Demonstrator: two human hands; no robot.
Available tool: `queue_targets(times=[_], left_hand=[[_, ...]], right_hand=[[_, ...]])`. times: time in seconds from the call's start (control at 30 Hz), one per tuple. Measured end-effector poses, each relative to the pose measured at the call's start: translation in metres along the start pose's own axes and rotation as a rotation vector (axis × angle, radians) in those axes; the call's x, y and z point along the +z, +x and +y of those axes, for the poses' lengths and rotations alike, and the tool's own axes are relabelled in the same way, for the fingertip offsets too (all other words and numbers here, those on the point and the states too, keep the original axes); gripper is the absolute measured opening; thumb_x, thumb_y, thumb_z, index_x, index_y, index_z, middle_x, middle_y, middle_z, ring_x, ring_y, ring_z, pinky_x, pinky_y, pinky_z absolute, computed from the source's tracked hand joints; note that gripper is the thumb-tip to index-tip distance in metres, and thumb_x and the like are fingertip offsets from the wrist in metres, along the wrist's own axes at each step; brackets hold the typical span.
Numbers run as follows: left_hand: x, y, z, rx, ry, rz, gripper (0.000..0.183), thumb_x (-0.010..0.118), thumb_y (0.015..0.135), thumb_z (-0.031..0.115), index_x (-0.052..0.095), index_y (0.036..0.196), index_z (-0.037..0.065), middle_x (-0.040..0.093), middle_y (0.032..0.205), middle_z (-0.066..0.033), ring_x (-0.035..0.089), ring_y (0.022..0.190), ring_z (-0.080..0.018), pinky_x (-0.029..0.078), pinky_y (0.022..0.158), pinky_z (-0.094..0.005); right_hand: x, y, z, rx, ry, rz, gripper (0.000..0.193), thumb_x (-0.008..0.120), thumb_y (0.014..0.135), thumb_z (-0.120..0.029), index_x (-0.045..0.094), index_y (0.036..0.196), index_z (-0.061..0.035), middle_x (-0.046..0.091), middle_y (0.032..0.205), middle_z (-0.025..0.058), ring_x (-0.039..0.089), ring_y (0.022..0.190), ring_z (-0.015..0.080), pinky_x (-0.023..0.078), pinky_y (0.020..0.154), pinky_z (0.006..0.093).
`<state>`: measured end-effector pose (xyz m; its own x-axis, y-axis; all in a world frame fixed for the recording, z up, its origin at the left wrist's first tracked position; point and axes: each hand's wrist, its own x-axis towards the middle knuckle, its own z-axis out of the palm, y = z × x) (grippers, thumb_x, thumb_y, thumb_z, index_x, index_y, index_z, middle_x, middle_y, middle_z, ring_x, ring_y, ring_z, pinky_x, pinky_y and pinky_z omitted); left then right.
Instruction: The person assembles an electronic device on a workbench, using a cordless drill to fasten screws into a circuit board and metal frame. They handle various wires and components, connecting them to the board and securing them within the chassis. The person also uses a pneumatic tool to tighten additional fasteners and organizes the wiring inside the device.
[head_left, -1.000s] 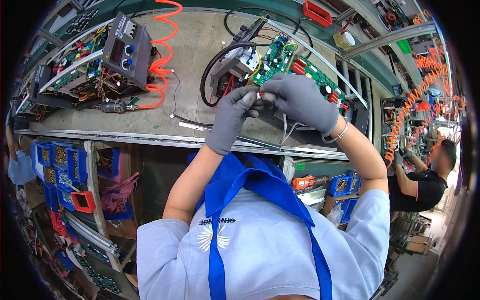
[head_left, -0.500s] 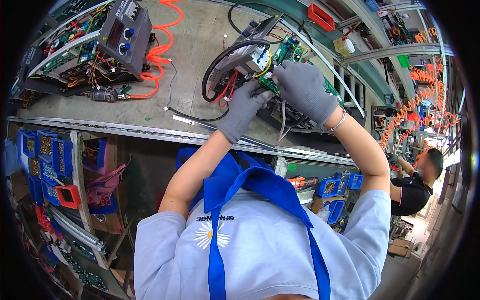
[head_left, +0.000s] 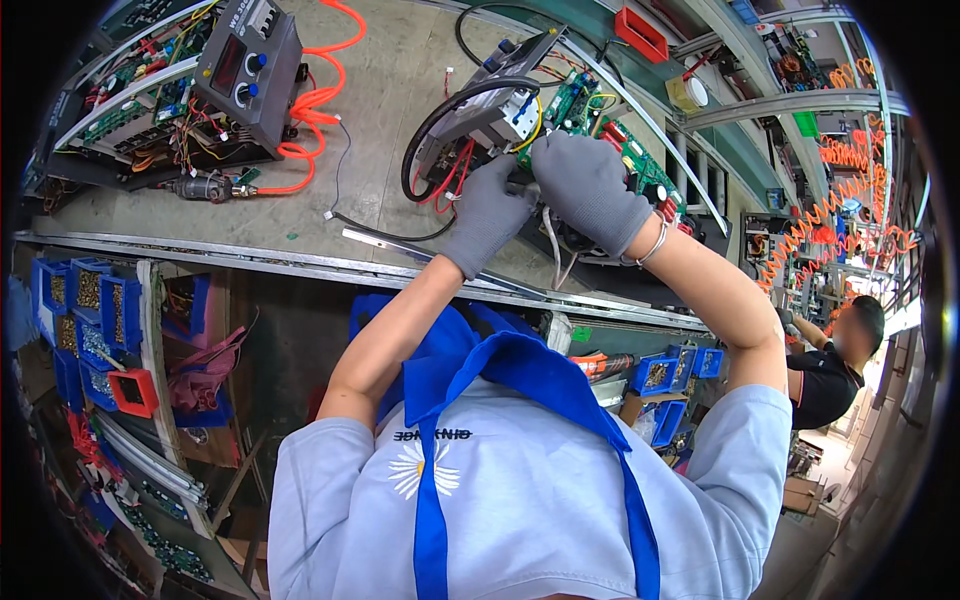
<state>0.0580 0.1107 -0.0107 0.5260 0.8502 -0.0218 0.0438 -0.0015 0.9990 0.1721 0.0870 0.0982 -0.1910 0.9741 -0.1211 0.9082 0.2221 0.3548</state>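
An opened machine chassis [head_left: 480, 120] with a dark grey panel lies on the bench, a green circuit board [head_left: 640, 163] along its right side. My left hand [head_left: 490, 215], in a grey glove, reaches in at its near edge below the red wires [head_left: 463, 168]. Its fingers are bent closed, and their tips are partly hidden. Over the near part of the board is my right hand [head_left: 592, 192], also gloved, its fingers curled together beside the left fingertips. What the two hands pinch is too small or covered. A pale cable [head_left: 553, 250] hangs below the right hand.
Farther left stands a second opened machine [head_left: 240, 80] with blue knobs. Beside it an orange coiled air hose [head_left: 318, 115] runs to a pneumatic screwdriver [head_left: 205, 187]. Blue bins of screws [head_left: 88, 290] sit below the bench edge. A co-worker [head_left: 835, 370] is at far right.
My right hand has shifted a little left and nearer to me, uncovering more of the circuit board. My left hand stays almost in place.
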Motion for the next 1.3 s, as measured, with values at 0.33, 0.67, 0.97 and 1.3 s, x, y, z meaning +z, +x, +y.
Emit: queue_targets(times=[0.33, 0.67, 0.97, 1.3], left_hand=[[-0.008, 0.005, -0.016, 0.092, 0.162, -0.04, 0.033, 0.07, 0.077, 0.016, 0.065, 0.107, 0.001, 0.068, 0.086, -0.0161, 0.068, 0.077, -0.0322, 0.053, 0.071, -0.0404], [-0.028, -0.005, 0.067, 0.869, 0.786, -0.31, 0.037, 0.066, 0.079, 0.009, 0.066, 0.115, 0.016, 0.067, 0.104, -0.0074, 0.064, 0.091, -0.0275, 0.051, 0.074, -0.0391], [0.013, 0.048, 0.084, 0.746, 0.696, -0.132, 0.018, 0.064, 0.084, 0.012, 0.071, 0.1, 0.012, 0.07, 0.093, -0.0103, 0.067, 0.088, -0.0286, 0.053, 0.073, -0.0362], [0.047, 0.017, 0.135, 0.943, 1.113, -0.353, 0.036, 0.068, 0.077, 0.021, 0.064, 0.112, 0.016, 0.065, 0.1, -0.0102, 0.061, 0.102, -0.0293, 0.048, 0.084, -0.0435]], right_hand=[[0.001, -0.002, -0.001, 0.094, 0.125, -0.029, 0.014, 0.063, 0.076, -0.015, 0.061, 0.084, -0.0042, 0.061, 0.077, 0.0115, 0.065, 0.062, 0.0275, 0.051, 0.05, 0.0392], [0.021, -0.113, -0.035, 0.461, 1.709, 0.233, 0.036, 0.063, 0.088, -0.024, 0.056, 0.114, 0.0007, 0.061, 0.09, 0.0027, 0.056, 0.081, 0.0089, 0.048, 0.069, 0.0252], [0.024, -0.155, -0.005, 0.717, 1.899, 0.263, 0.031, 0.053, 0.095, -0.022, 0.059, 0.111, 0.0047, 0.067, 0.08, 0.0093, 0.063, 0.065, 0.0093, 0.051, 0.059, 0.0244], [0.088, -0.258, -0.022, 0.608, 0.794, 0.338, 0.026, 0.07, 0.079, -0.022, 0.064, 0.099, -0.007, 0.065, 0.081, 0.011, 0.064, 0.078, 0.0292, 0.049, 0.069, 0.0417]])
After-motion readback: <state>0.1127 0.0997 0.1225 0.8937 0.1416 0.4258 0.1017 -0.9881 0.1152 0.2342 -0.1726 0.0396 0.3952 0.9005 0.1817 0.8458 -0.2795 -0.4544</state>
